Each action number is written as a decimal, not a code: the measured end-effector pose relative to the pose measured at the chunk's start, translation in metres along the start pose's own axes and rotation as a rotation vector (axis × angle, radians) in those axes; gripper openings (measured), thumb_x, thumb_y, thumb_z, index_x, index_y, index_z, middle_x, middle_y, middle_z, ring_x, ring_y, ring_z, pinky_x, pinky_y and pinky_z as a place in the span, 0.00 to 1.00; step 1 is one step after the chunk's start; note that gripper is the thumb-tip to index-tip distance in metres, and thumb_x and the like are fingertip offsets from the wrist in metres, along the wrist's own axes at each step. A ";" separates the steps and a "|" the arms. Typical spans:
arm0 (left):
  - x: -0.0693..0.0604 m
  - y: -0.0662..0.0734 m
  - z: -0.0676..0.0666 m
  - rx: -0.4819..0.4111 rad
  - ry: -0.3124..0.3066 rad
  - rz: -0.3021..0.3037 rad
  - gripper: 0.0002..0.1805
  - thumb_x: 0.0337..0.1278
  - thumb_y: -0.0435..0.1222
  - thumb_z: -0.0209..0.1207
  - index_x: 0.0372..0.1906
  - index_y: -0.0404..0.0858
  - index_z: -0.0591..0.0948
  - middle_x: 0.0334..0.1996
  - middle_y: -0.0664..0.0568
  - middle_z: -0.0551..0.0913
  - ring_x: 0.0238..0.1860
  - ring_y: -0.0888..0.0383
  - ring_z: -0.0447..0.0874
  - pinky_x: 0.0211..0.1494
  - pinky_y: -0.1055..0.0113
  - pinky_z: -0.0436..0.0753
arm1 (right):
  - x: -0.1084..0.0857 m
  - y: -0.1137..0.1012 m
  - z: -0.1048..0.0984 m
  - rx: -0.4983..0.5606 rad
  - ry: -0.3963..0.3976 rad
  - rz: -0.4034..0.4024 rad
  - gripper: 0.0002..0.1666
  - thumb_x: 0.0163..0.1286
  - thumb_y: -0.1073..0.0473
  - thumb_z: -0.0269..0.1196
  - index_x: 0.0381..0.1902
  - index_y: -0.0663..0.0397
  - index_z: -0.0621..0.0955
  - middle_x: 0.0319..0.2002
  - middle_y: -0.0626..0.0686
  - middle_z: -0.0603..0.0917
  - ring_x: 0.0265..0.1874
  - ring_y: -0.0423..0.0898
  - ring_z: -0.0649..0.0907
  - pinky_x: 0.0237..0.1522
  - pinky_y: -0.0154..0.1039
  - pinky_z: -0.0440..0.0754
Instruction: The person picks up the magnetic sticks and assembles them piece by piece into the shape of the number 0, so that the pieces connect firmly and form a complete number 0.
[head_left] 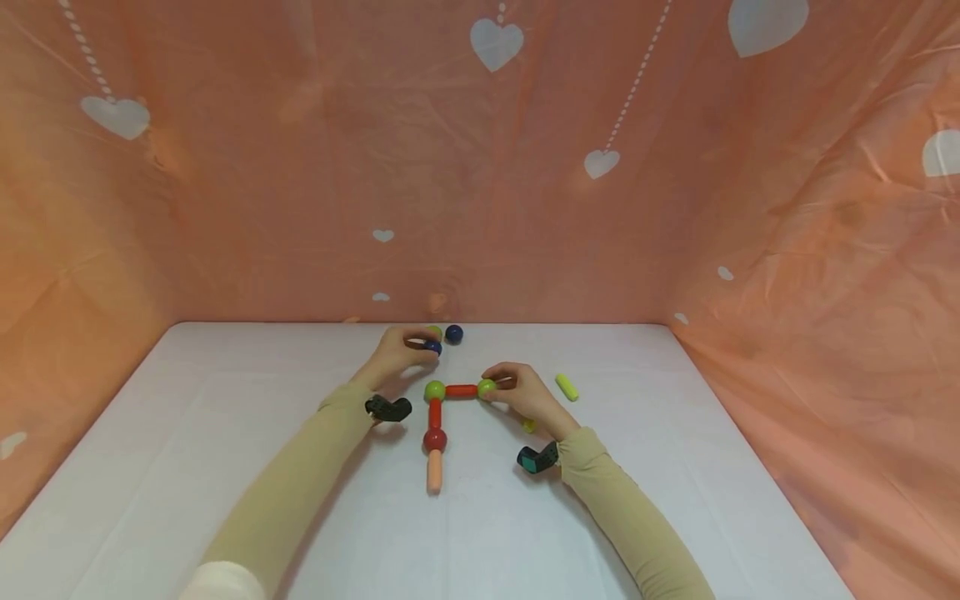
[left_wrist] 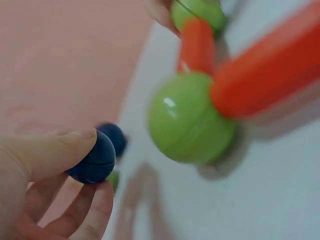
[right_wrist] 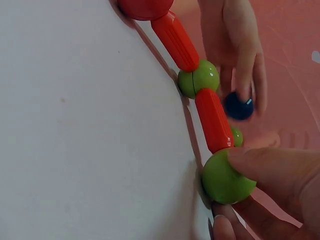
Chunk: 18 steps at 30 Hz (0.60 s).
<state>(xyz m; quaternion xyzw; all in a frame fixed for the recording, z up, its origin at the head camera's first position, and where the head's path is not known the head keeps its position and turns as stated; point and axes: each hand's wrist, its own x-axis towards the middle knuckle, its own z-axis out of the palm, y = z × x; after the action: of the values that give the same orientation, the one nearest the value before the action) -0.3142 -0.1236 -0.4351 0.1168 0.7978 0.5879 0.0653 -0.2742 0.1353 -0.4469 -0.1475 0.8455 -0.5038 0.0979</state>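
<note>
My left hand [head_left: 399,353] pinches a dark blue ball [left_wrist: 95,159] between thumb and fingers, near the far edge of the table. With thumb and fingers, my right hand [head_left: 522,390] grips the green ball [right_wrist: 227,177] at the right end of a joined chain. From that ball a red stick [head_left: 461,391] runs left to a corner green ball [left_wrist: 192,120]. A second red stick [head_left: 435,413] comes from the corner toward me, ending at a red ball [head_left: 435,439]. A peach-coloured stick [head_left: 434,472] points toward me from the red ball.
A second blue ball [head_left: 453,334] lies at the far edge, beside a green ball [head_left: 434,332] partly behind my left hand. Right of my right hand lies a yellow-green stick [head_left: 567,387]; another yellow piece [head_left: 528,425] is half hidden under the wrist. Orange cloth surrounds the white table [head_left: 315,533].
</note>
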 end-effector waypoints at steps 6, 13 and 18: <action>-0.032 0.008 -0.008 -0.199 -0.014 -0.044 0.26 0.57 0.34 0.65 0.60 0.31 0.75 0.57 0.40 0.75 0.52 0.46 0.78 0.58 0.50 0.76 | 0.000 0.001 0.000 -0.014 0.005 0.034 0.18 0.60 0.60 0.70 0.49 0.55 0.82 0.47 0.50 0.82 0.46 0.49 0.81 0.50 0.44 0.80; -0.089 0.010 -0.017 -0.180 -0.039 -0.172 0.28 0.55 0.44 0.67 0.60 0.38 0.76 0.56 0.44 0.76 0.52 0.47 0.78 0.58 0.54 0.77 | 0.001 0.001 0.001 -0.022 0.006 0.061 0.17 0.60 0.59 0.70 0.48 0.51 0.82 0.46 0.48 0.82 0.46 0.48 0.81 0.49 0.44 0.80; -0.128 0.007 -0.016 -0.184 -0.084 -0.197 0.27 0.55 0.43 0.67 0.59 0.36 0.77 0.54 0.43 0.78 0.50 0.49 0.80 0.56 0.57 0.79 | 0.001 -0.001 0.001 -0.014 0.006 0.066 0.17 0.60 0.59 0.70 0.48 0.51 0.82 0.46 0.48 0.82 0.46 0.47 0.81 0.50 0.44 0.79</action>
<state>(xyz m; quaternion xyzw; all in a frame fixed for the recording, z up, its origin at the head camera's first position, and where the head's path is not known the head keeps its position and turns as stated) -0.1940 -0.1701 -0.4277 0.0559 0.7446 0.6441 0.1662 -0.2747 0.1334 -0.4464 -0.1186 0.8538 -0.4947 0.1109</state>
